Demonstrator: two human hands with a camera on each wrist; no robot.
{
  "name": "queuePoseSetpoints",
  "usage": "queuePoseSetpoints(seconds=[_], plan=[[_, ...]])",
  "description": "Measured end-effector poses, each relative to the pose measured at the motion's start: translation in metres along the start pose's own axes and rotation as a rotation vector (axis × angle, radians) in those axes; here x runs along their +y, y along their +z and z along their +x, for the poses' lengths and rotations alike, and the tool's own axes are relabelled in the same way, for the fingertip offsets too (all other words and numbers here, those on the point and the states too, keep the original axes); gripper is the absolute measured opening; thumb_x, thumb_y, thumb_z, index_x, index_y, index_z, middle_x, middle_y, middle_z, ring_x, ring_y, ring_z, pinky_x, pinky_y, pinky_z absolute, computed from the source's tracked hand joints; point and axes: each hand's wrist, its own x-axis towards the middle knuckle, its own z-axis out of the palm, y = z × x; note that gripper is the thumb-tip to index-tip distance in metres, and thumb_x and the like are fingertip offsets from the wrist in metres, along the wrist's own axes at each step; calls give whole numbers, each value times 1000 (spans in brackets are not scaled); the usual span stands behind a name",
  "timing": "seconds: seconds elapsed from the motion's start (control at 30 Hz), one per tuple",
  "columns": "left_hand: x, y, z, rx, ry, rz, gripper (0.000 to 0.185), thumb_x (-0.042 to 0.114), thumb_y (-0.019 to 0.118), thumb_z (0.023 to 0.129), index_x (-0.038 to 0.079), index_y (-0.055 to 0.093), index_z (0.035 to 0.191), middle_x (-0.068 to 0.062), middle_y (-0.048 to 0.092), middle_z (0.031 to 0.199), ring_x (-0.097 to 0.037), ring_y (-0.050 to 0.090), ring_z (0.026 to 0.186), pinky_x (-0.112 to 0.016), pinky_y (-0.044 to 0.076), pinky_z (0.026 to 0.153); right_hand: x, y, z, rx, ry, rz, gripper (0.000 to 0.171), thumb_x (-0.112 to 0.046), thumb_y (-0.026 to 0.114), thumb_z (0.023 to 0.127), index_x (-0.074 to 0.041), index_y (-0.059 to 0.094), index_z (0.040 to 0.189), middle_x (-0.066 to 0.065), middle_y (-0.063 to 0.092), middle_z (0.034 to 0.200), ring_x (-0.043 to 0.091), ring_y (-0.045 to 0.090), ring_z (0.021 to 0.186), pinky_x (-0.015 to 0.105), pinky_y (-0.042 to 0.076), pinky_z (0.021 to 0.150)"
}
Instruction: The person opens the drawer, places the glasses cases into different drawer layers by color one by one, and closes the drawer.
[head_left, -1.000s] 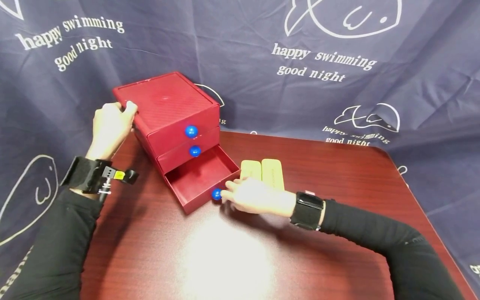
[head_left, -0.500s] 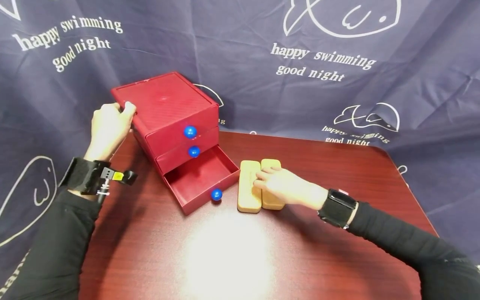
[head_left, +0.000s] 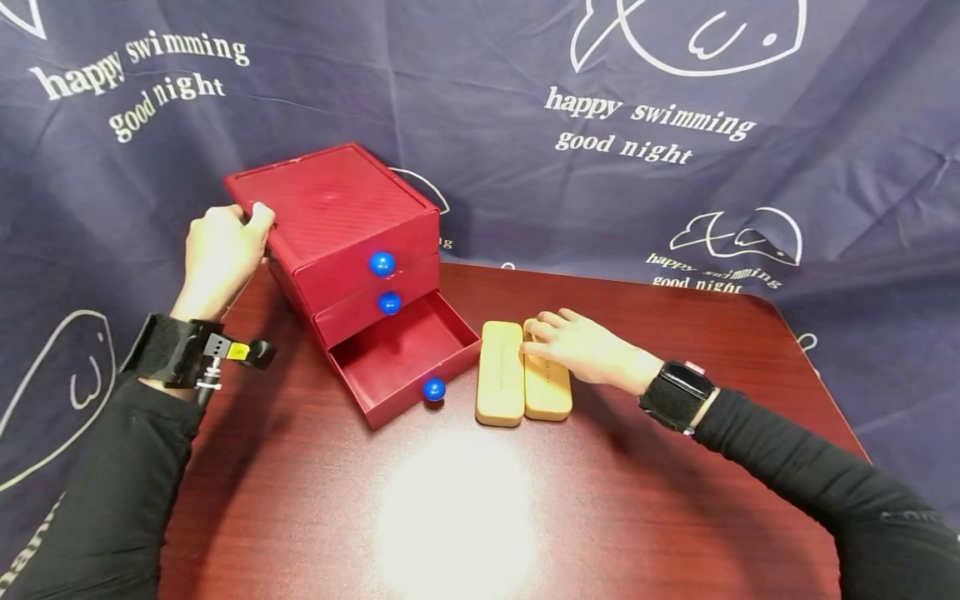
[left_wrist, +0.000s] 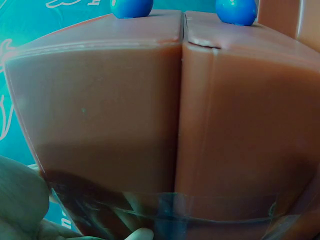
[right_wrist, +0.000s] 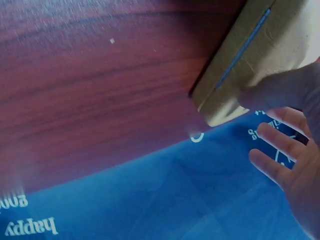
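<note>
The step in hand looks like picking up a case to put in the open drawer. The right hand [head_left: 581, 350] lies over the far end of the right case [head_left: 551, 387], its grip apart: fingers spread and nearly straight, touching the case top without closing round it. In the right wrist view the fingers [right_wrist: 280, 145] hang loose past the case's end [right_wrist: 250, 60], over the blue cloth. The left case [head_left: 500, 373] lies touching the right one, both flat on the desk [head_left: 675, 500] just right of the drawer.

The left hand [head_left: 221, 254] grips the back left corner of the red chest [head_left: 330, 208], fingers curled over its top edge, steadying it.

The next move calls, I judge, for the right fingers to close round one case across its narrow sides and lift it clear of its neighbour.

The bottom drawer [head_left: 397, 354] stands pulled out and shows only its bare red floor; its blue knob [head_left: 433, 389] faces the person. The two upper drawers are closed, their knobs [head_left: 382, 263] showing; their contents are hidden.
</note>
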Motion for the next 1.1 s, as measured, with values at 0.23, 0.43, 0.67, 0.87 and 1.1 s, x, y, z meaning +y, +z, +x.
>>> queuePoseSetpoints(seconds=[0.23,0.43,0.67,0.87,1.1], plan=[[1,-1,0,0,1,-6,48,35,36,98,-2,63,83,4,59,49,-48,72,83,-32,38,56,0,-7,-3,-86,18,-21,55,3,78,77,-19,65,126,10,65,128,32,62,119,55,51,93],[1,0,0,0,1,2,47,34,37,98,-2,63,83,-7,65,55,-45,73,78,-30,37,54,1,-8,-8,-232,69,27,68,-4,87,69,-17,62,130,9,65,131,32,58,127,59,48,101],[2,-1,-1,2,-7,-9,48,35,37,98,-2,63,83,-16,70,64,-40,72,71,-29,37,53,2,-5,-11,-353,109,114,103,-20,103,43,-23,57,134,9,59,136,33,53,129,56,44,104],[1,0,-2,-4,-7,-7,47,34,37,99,-2,64,85,-11,68,60,-44,73,79,-30,37,54,0,1,-16,-427,84,88,106,-17,102,46,-25,54,139,7,59,135,34,54,130,55,44,105],[2,0,-1,-3,-4,-10,47,34,37,98,-2,63,84,-16,70,64,-33,71,63,-28,37,52,0,0,-21,-373,73,74,90,-4,97,52,-22,59,131,7,64,127,34,59,123,57,46,102]])
